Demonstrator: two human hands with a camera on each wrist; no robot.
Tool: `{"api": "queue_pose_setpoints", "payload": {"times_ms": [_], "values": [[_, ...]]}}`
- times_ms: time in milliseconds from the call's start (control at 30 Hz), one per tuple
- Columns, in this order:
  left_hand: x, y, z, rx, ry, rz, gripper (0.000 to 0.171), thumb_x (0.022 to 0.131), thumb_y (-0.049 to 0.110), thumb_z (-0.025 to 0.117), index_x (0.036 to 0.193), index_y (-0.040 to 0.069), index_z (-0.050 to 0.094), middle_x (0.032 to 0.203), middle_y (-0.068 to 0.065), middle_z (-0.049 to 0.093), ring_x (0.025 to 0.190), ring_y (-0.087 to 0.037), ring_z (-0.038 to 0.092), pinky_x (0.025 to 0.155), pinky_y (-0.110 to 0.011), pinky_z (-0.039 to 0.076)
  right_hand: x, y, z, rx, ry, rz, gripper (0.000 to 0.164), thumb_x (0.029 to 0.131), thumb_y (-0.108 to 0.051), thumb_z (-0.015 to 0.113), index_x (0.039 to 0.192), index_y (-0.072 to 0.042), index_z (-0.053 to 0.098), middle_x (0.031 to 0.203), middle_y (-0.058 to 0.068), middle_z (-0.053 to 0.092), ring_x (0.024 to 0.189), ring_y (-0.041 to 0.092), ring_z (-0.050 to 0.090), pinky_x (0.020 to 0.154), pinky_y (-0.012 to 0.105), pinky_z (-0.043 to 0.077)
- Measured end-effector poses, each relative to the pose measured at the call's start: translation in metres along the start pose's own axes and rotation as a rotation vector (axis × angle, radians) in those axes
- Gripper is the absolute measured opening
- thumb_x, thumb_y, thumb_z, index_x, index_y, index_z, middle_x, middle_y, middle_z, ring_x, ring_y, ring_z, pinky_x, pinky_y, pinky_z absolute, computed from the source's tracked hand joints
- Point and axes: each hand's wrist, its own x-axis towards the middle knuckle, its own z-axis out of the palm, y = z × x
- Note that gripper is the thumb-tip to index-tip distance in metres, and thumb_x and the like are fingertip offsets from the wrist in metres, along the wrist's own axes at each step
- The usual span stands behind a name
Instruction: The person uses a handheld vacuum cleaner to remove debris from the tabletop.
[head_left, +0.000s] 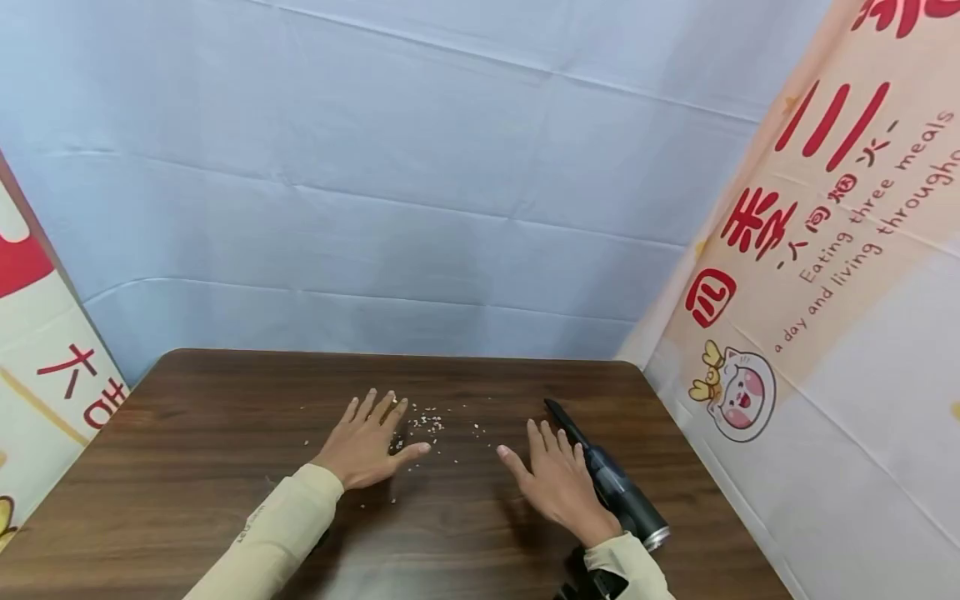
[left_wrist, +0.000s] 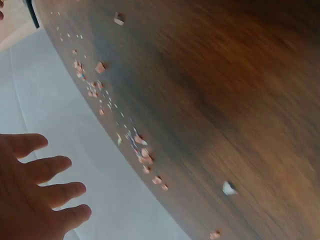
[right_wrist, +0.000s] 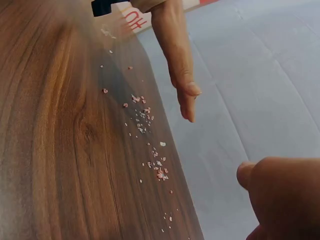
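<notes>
Small pale and pinkish crumbs (head_left: 427, 421) lie scattered over the dark wooden table (head_left: 225, 467), thickest near its middle. Beside them my left hand (head_left: 367, 446) is held palm down with its fingers spread; its shadow falls on the wood. To the right, my right hand (head_left: 557, 483) is spread in the same way, holding nothing. A black handheld vacuum cleaner (head_left: 626, 496) lies just right of that hand, its narrow nozzle pointing to the far side and its rear partly hidden by the wrist. Up close, the left wrist view shows chunky bits (left_wrist: 145, 156) among finer specks.
A pale cloth backdrop (head_left: 420, 208) hangs behind the table's far edge. Printed banners with red characters stand at the right (head_left: 817, 208) and left (head_left: 60, 358). A dark wrist device (head_left: 603, 583) is strapped at the right sleeve.
</notes>
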Motion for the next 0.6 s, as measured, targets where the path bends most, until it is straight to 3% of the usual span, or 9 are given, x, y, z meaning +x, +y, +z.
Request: {"api": "queue_pose_setpoints", "payload": {"times_ms": [233, 600], "values": [[0.011, 0.020, 0.008, 0.006, -0.004, 0.054, 0.083, 0.068, 0.073, 0.019, 0.130, 0.017, 0.027, 0.133, -0.005, 0.019, 0.120, -0.026, 0.005, 0.095, -0.042, 0.005, -0.017, 0.017, -0.006, 0.006, -0.007, 0.073, 0.079, 0.073, -0.068, 0.018, 0.131, -0.014, 0.021, 0.131, 0.010, 0.021, 0.119, 0.029, 0.013, 0.089, 0.053, 0.005], [0.030, 0.053, 0.014, -0.013, -0.045, 0.120, 0.082, 0.067, 0.073, 0.017, 0.131, 0.022, 0.020, 0.133, -0.003, 0.016, 0.120, -0.025, 0.002, 0.094, -0.043, 0.003, -0.046, 0.031, -0.009, -0.011, 0.021, 0.134, 0.078, 0.073, -0.067, 0.019, 0.129, -0.012, 0.029, 0.129, 0.012, 0.027, 0.117, 0.035, 0.015, 0.088, 0.053, 0.011]]}}
